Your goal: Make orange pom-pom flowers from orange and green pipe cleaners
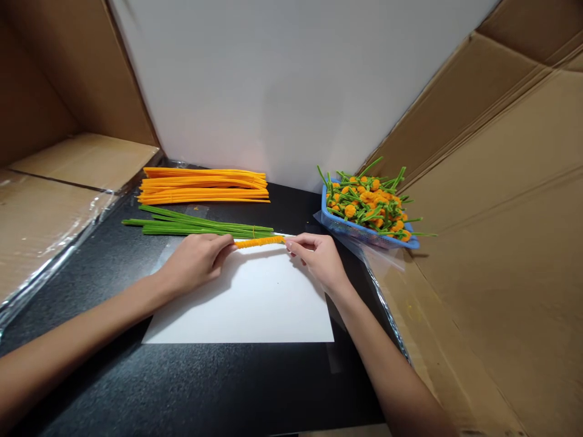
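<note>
1. Pinching the left end of an orange coil (259, 242), the left hand (195, 260) has its thumb and forefinger closed together on it
2. Gripping the right end of the coil, the right hand (322, 258) has thumb and fingertips closed together, with the other fingers curled beneath
3. Coil position: nearly level between both hands, over the far part of a white paper sheet (255, 303); whether it touches the sheet cannot be told
4. Step in hand, as judged: working the closely wound coil while supporting both ends; whether its turns are being tightened or spread cannot be told
5. Next move, as judged: calls for a light, even pinch at each end, so that the turns neither slip nor flatten
6. Green stems (195, 226): a bundle just beyond the coil, with a thin tie near its right end
7. Orange stems (204, 191): a flat stack beyond the green bundle
8. Blue basket (324, 204): beyond the right hand, to its right, heaped with orange flowers (350, 210); some of their green stalks overhang the rim
9. Surroundings: black table (159, 394) beneath, white wall (273, 48) behind, cardboard (501, 243) on both sides
</note>
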A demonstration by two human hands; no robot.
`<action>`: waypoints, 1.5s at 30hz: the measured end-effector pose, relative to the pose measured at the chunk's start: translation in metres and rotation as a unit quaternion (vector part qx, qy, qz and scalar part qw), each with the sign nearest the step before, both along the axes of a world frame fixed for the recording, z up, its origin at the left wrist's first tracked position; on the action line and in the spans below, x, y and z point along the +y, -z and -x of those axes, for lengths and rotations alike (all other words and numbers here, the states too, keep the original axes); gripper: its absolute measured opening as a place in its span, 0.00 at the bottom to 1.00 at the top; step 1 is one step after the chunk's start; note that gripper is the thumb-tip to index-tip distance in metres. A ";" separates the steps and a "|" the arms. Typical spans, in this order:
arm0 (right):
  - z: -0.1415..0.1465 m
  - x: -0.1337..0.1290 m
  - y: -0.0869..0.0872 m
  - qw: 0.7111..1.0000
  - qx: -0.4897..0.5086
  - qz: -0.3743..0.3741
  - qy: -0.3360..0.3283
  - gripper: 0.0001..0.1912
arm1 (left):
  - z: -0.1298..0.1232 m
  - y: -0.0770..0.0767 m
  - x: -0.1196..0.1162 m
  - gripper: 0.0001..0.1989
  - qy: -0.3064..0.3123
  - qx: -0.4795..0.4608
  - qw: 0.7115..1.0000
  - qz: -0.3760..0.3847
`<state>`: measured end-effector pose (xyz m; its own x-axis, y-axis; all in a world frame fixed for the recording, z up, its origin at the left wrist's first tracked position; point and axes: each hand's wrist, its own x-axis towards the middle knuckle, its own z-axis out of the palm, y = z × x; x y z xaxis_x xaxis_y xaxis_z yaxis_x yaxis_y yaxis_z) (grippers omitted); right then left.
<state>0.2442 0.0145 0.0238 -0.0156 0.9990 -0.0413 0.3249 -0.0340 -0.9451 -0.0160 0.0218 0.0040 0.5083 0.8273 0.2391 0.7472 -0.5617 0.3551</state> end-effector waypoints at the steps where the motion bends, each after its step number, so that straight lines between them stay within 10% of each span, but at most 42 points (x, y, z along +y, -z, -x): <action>1: 0.001 0.000 0.003 0.999 0.036 0.019 0.006 0.15 | 0.000 0.000 0.001 0.15 -0.011 -0.018 1.000 0.019; 8: 0.001 0.008 0.025 0.981 0.172 0.079 0.042 0.16 | 0.006 -0.001 0.015 0.20 0.018 -0.178 0.954 0.241; 20: -0.004 0.005 -0.001 0.974 0.116 -0.172 -0.089 0.05 | 0.013 -0.002 0.011 0.15 0.139 -0.349 0.659 0.652; 28: -0.004 -0.002 -0.009 0.939 0.027 -0.320 -0.124 0.15 | 0.019 -0.007 0.012 0.14 0.142 -0.324 0.618 0.702; 39: -0.015 -0.008 -0.011 0.671 -0.399 -0.608 -0.142 0.09 | 0.022 0.001 0.015 0.14 0.173 -0.340 0.538 0.752; 45: -0.012 -0.008 -0.010 0.635 -0.450 -0.606 -0.164 0.06 | 0.026 -0.011 0.014 0.16 0.189 -0.365 0.496 0.765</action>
